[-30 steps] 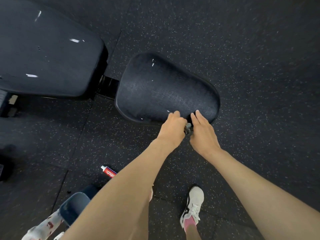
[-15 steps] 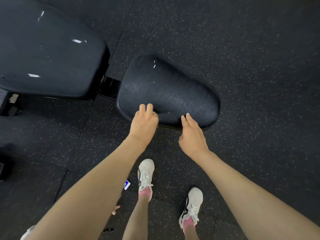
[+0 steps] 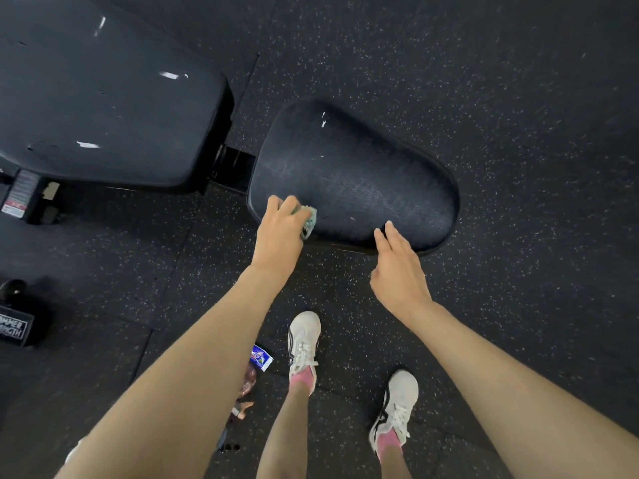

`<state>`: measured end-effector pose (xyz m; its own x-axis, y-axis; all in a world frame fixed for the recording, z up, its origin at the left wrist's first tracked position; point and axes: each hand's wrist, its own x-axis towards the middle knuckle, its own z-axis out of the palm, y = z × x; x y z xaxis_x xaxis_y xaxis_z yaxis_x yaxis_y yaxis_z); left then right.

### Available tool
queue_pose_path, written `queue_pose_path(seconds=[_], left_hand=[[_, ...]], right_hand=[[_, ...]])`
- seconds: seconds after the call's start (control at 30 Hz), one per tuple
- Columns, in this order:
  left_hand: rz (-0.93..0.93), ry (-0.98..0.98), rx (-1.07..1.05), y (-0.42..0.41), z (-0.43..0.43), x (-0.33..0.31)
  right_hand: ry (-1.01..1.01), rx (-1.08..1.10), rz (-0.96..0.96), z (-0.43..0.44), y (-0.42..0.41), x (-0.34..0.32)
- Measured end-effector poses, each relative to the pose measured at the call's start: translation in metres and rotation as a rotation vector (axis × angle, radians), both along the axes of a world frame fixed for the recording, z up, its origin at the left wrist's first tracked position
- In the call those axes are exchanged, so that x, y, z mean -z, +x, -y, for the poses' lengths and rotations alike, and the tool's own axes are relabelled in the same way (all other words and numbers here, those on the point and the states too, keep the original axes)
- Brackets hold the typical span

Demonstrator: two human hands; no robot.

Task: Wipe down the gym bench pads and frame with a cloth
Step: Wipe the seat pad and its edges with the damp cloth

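Observation:
The black seat pad [image 3: 359, 174] of the gym bench lies in the middle of the view. The larger black back pad [image 3: 103, 98] is at the upper left, joined to it by a dark frame piece [image 3: 233, 164]. My left hand [image 3: 280, 233] is closed on a small greenish cloth [image 3: 307, 216] at the seat pad's near left corner, pressing it onto the pad. My right hand [image 3: 397, 267] holds nothing; its fingertips rest on the pad's near edge, fingers slightly apart.
Speckled black rubber floor lies all around. My two feet in white shoes [image 3: 304, 340] [image 3: 394, 406] stand just below the seat pad. A small blue packet [image 3: 261, 357] lies by my left foot. A labelled frame foot [image 3: 17, 326] sits at the far left.
My left hand has slid the cloth leftward along the seat pad's near edge, from beside the right hand to the left corner. The right hand stayed near the edge.

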<state>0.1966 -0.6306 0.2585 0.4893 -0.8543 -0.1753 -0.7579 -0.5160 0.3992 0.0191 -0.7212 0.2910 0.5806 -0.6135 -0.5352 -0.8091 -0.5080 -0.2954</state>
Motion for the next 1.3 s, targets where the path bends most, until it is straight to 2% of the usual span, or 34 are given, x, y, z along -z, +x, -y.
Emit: queue_pose_path(seconds=[0.1,0.2,0.23,0.37,0.47,0.53,0.7,0.77,0.87,0.93,1.03,1.2,1.3], left_hand=[[-0.045,-0.020,0.027,-0.003,-0.035,0.003],[-0.016,-0.016,0.188,0.005,-0.058,-0.001],[-0.014,-0.038,0.170,0.011,-0.063,-0.002],[-0.014,-0.133,-0.224,0.023,-0.041,-0.006],[-0.028,-0.117,-0.350,-0.006,-0.013,0.002],[-0.068,-0.127,-0.380,-0.041,-0.006,0.007],[-0.238,-0.150,-0.184,-0.124,-0.009,0.009],[-0.273,-0.195,-0.225,-0.128,-0.019,0.012],[-0.199,-0.219,-0.380,-0.106,-0.035,0.018],[-0.146,-0.217,-0.454,-0.087,-0.036,0.020],[-0.102,-0.232,-0.423,-0.087,-0.020,0.022],[-0.149,-0.258,-0.406,-0.134,0.019,0.027],[-0.218,-0.249,-0.173,-0.160,0.034,0.028]], right_hand=[[0.007,0.019,-0.006,-0.003,0.006,-0.001],[0.007,0.033,-0.016,-0.004,0.012,0.000],[0.003,0.036,-0.021,-0.004,0.013,0.000],[-0.025,0.024,-0.038,-0.004,0.014,0.002],[-0.027,0.014,-0.041,-0.003,0.013,0.002],[-0.023,0.010,-0.034,-0.001,0.012,0.002],[0.037,0.077,0.027,0.006,0.004,0.002],[0.024,0.079,0.054,0.012,-0.004,0.002],[-0.057,0.032,0.040,0.017,-0.016,0.005],[-0.103,0.084,0.044,0.016,-0.021,0.006],[-0.141,0.148,0.061,0.010,-0.029,0.011],[-0.177,0.094,0.073,0.006,-0.043,0.018],[-0.186,0.118,0.095,0.009,-0.052,0.017]])
